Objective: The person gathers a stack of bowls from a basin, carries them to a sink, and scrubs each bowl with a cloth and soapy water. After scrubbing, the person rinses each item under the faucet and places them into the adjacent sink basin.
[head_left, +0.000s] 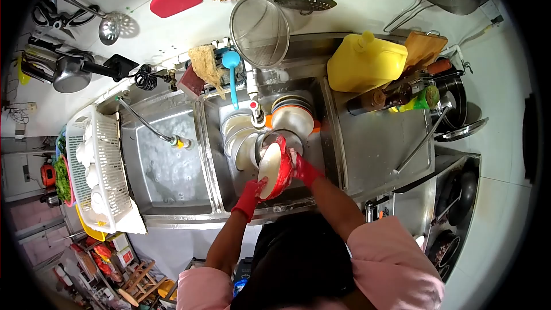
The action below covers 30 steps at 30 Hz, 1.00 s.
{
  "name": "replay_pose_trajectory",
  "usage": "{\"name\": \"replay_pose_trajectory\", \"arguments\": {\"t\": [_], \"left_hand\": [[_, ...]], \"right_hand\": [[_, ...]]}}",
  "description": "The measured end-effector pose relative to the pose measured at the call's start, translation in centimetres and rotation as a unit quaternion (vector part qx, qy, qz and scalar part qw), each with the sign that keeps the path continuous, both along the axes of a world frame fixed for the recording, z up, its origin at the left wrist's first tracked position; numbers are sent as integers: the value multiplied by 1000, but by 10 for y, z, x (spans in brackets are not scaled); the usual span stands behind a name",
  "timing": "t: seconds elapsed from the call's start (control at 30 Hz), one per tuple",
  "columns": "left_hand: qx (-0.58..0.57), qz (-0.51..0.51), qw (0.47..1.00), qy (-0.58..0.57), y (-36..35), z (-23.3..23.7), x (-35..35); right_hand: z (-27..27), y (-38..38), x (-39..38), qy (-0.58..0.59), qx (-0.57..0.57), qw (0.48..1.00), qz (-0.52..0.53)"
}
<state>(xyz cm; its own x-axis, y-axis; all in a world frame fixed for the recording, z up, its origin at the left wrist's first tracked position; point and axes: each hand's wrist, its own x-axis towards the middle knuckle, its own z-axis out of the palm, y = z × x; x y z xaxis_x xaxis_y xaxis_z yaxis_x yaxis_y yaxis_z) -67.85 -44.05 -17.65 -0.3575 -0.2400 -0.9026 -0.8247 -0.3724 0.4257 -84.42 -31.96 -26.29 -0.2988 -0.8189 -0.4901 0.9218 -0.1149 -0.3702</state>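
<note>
My left hand (251, 193), in a red glove, grips the lower left edge of a white and red bowl (272, 171), which is tilted over the right sink basin. At the bowl's right side is my right hand (302, 167), also in a red glove, its fingers pressed against the red outer surface; what else its fingers hold is hidden. Behind the bowl, a metal pot (290, 141) stands in the basin. White plates (241, 138) lean at the basin's left, and a stack of bowls (293, 118) sits near the back right.
The left basin (169, 163) holds sudsy water under a faucet (149, 123). A white dish rack (109, 166) stands at far left. On the right are a yellow jug (367, 63), bottles (367, 102) and a metal drainboard (381, 143). A strainer (259, 31) hangs above the sink.
</note>
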Motion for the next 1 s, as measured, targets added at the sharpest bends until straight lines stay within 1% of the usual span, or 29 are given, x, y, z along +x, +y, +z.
{"name": "replay_pose_trajectory", "arguments": {"t": [0.07,0.13,0.17,0.2,0.23,0.27,0.3,0.33,0.37,0.4,0.43,0.47,0.5,0.53,0.57,0.6,0.63,0.67,0.7,0.73,0.77,0.8,0.83,0.87,0.9,0.93,0.97,1.0], "left_hand": [[-90,45,993,62,12,-23,-1],[-239,117,950,163,26,-63,-2],[-297,154,925,180,32,-78,-7],[-350,184,900,182,34,-75,-16],[-362,223,895,136,32,-72,-24],[-371,264,886,93,29,-59,-36],[-364,262,889,86,27,-39,-44],[-357,260,894,79,28,-17,-48],[-350,258,898,72,28,-1,-51],[-371,269,886,68,26,-30,-43],[-383,261,883,70,24,-32,-42],[-394,254,880,71,23,-31,-43],[-405,247,878,70,22,-39,-37],[-364,259,883,142,17,-46,-32],[-337,277,889,139,15,-74,-20],[-310,296,893,136,15,-109,-6],[-290,288,902,138,16,-109,-2],[-270,279,911,141,16,-108,2],[-258,245,923,148,20,-78,6],[-245,211,933,158,20,-56,3],[-201,196,950,138,19,-62,5],[-156,181,964,115,19,-79,17],[-111,164,976,91,18,-89,30],[-170,18,972,162,17,-90,48],[-225,-129,938,230,14,-89,65],[-190,-153,938,245,13,-84,66],[-154,-176,937,259,12,-75,66],[-32,-74,973,218,16,-57,61]], "right_hand": [[14,-5,17,50,-6,999,4],[30,-10,34,144,4,990,-3],[38,-11,44,223,17,975,-7],[44,-12,55,299,32,954,-6],[51,-13,65,376,50,925,-8],[56,-13,72,412,45,910,-3],[55,-8,78,427,23,904,1],[53,-6,82,416,-11,909,1],[36,-6,82,299,-104,949,-5],[12,-6,82,175,-196,965,-12],[-17,-5,81,51,-287,956,-23],[-45,-4,80,-79,-364,928,-22],[-28,-2,85,-85,-300,947,-72],[-14,-5,83,-80,-204,968,-118],[3,-9,85,-52,-75,983,-159],[30,-17,77,-14,54,984,-168],[50,-25,67,5,174,971,-163],[65,-33,54,0,237,962,-138],[77,-41,40,-18,287,952,-107],[87,-47,26,-31,309,948,-71],[94,-49,15,-31,312,949,-38],[98,-50,5,-22,303,953,-7],[89,-51,-3,45,283,958,-8],[80,-50,-14,37,180,982,38],[71,-49,-29,30,75,993,82],[55,-50,-40,24,-31,992,124],[-56,-65,-41,-275,-224,922,158],[-45,-52,-46,-121,-146,962,196]]}}
